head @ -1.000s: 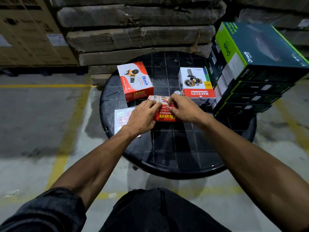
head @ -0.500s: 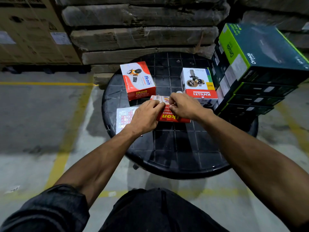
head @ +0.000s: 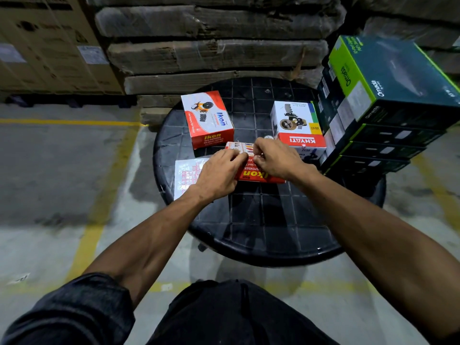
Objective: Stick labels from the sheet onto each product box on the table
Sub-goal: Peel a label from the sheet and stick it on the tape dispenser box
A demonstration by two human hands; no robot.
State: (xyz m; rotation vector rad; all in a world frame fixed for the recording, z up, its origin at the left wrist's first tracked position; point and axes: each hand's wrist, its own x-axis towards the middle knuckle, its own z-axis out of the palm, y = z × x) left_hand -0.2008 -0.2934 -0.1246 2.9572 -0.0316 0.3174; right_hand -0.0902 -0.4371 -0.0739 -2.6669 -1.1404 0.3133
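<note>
At worktop (head: 273, 235) centre: label going onto near Ikon box (head: 258, 174).
L hand (head: 219, 174) grip steadies box; R hand (head: 276, 159) grip pinches at box top, both unmoved vs 0.5 s ago, so label likely still being pressed on. Label sheet (head: 185, 176) lies just left.

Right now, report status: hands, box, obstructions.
Left hand and right hand both on the near Ikon box, fingertips pressing its top. Label sheet partly under left wrist. Nothing blocking.
</note>
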